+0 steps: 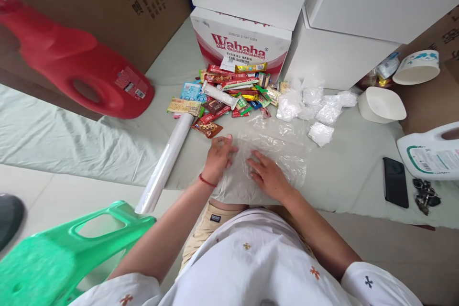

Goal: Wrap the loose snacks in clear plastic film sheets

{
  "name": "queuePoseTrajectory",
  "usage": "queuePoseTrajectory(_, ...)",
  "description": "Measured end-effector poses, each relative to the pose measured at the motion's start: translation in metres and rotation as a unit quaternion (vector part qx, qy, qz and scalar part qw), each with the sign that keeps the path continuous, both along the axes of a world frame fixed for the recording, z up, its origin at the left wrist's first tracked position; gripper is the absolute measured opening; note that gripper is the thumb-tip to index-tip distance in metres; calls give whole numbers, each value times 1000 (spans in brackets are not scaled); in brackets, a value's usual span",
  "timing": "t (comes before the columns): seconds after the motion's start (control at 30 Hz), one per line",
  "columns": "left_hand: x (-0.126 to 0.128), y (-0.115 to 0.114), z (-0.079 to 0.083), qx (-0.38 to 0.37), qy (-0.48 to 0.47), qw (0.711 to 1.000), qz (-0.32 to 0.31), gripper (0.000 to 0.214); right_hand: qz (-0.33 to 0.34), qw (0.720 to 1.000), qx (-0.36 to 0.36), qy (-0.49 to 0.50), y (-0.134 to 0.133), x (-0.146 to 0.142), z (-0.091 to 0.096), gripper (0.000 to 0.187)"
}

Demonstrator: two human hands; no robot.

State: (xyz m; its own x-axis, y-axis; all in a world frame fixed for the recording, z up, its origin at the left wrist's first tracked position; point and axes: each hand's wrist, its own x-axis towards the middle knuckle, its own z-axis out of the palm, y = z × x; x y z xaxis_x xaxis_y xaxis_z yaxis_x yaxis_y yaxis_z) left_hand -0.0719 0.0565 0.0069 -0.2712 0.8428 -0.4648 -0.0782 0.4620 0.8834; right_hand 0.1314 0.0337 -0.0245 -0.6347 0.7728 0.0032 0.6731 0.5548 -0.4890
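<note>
Your left hand (218, 158) and right hand (268, 178) press side by side on a clear bag (287, 150) at the near edge of the sheet (89, 138); snacks (233, 88) lie piled beyond, toward its far edge.

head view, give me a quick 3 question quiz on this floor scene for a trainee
1. True or false: the left hand and the right hand both rest on the clear plastic bag.
2. What lies just to the right of the black phone? A) keys B) scissors C) a spoon
3. Fill in: the carton behind the snack packets reads ____.
Key: 1 true; 2 A; 3 Wahaha.
</note>
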Motion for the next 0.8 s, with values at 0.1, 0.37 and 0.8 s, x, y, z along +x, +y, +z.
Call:
queuePoseTrajectory(0.1, 11, -20, -4, -11, -18, 999, -43, 67, -7, 999, -32, 5, 3, 0, 4, 57)
queuePoseTrajectory(0.37, -11, -34, -25, -46, 59, 990, -121, 33, -17, 993, -101, 53, 13, 11, 13, 77)
queuePoseTrajectory(0.8, 59, -42, 32, 336, 292, 827, -343, 27, -1, 998, -48, -43, 8, -10, 13, 53)
